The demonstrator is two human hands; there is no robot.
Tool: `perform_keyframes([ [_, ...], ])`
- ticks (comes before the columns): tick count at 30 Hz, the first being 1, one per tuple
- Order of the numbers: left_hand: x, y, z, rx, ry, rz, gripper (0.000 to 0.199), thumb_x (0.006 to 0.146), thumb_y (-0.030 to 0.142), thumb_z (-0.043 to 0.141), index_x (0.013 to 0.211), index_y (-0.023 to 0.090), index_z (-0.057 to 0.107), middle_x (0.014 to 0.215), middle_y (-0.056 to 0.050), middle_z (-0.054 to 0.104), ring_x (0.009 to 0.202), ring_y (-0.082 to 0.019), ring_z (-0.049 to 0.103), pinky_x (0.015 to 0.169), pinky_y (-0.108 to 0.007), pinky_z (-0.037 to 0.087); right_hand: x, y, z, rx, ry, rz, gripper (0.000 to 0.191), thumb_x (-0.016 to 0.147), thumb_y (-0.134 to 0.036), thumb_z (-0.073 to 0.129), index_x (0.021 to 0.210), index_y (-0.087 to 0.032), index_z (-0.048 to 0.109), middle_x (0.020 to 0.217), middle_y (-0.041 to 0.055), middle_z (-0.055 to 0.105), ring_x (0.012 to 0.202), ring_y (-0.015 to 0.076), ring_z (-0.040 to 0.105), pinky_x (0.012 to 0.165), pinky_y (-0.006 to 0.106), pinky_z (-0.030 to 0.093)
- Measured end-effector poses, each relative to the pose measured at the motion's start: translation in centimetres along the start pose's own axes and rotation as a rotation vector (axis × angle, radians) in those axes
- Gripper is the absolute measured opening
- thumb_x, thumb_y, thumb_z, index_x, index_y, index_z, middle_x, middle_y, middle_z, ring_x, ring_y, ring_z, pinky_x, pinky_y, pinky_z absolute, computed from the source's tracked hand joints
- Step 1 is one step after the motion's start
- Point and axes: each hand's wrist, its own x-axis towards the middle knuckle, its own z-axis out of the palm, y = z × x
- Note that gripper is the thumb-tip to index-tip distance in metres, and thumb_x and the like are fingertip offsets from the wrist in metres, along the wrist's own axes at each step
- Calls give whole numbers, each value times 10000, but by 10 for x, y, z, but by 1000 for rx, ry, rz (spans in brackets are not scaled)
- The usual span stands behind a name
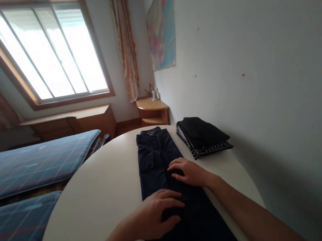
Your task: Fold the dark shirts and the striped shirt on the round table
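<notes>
A dark navy shirt (153,167), folded into a long strip with its collar at the far end, lies down the middle of the white round table (100,197). Over its left side is my left hand (159,214), fingers apart and pointing right. My right hand (187,172) rests on or just over the shirt's right side, a little farther away, its fingers spread and slightly bent. Neither hand grips the cloth. The shirt's near end runs out of the bottom of the view.
A folded stack of black and striped clothes (203,136) sits on the table's far right, close to the white wall (284,94). Beds with blue plaid covers (32,166) stand to the left. Beyond the table are a small wooden corner stand (152,104) and a wooden desk (91,113).
</notes>
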Motion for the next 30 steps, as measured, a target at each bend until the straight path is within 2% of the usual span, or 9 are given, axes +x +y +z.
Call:
perform_keyframes([
  [2,2,-16,8,175,71,-88,525,898,313,598,1416,320,517,1594,-48,328,1473,-327,255,1180,-538,269,0,3,3,-12,-14,-6,289,876,-301,632,1146,-225,701,1206,76,669,1138,216,577,1015,345,434],
  [5,2,-28,15,273,8,-165,632,911,373,591,1504,368,371,1655,-43,120,1501,-378,73,1170,-633,188,0,1,-1,-17,-57,9,259,871,-310,638,1102,-226,717,1120,71,697,1084,218,598,992,344,451],
  [9,-2,-18,14,271,-89,-190,698,860,382,655,1495,421,366,1655,-48,115,1482,-436,92,1134,-685,209,1,-7,-12,3,-107,46,198,876,-331,617,972,-222,753,972,54,731,938,203,648,883,304,477],
  [12,-6,-3,11,261,-125,-182,772,786,373,731,1476,444,392,1645,-51,165,1463,-477,137,1099,-713,254,2,-11,-15,48,-165,100,243,901,-376,576,905,-219,762,846,31,743,762,169,664,738,264,472],
  [16,-4,3,10,272,-67,-179,682,809,381,714,1442,410,461,1577,-64,349,1428,-427,306,1100,-643,340,12,-11,-13,6,-133,229,334,939,-447,510,882,-225,752,759,21,742,677,159,658,632,247,424],
  [19,2,-10,10,308,60,-186,587,894,361,620,1457,344,452,1580,-64,343,1441,-355,306,1146,-573,319,34,-8,-11,-128,-8,309,321,944,-436,500,914,-228,742,831,41,754,764,177,681,676,255,421],
  [22,6,-30,11,361,136,-209,615,928,348,570,1508,300,374,1648,-65,161,1505,-354,104,1185,-580,224,69,1,-8,-205,57,395,291,933,-403,507,949,-227,739,899,57,760,839,197,694,713,263,434],
  [24,8,-41,14,366,150,-217,662,932,355,561,1540,286,308,1660,-68,82,1511,-352,32,1193,-583,189,96,9,-4,-225,72,459,293,926,-396,510,950,-224,746,940,71,762,895,215,697,743,270,448],
  [30,8,-51,18,309,95,-249,737,930,393,558,1569,314,201,1656,-64,41,1508,-347,31,1196,-601,145,168,31,12,-199,-9,668,331,883,-474,555,961,-239,775,1071,108,746,1047,275,677,848,323,492],
])
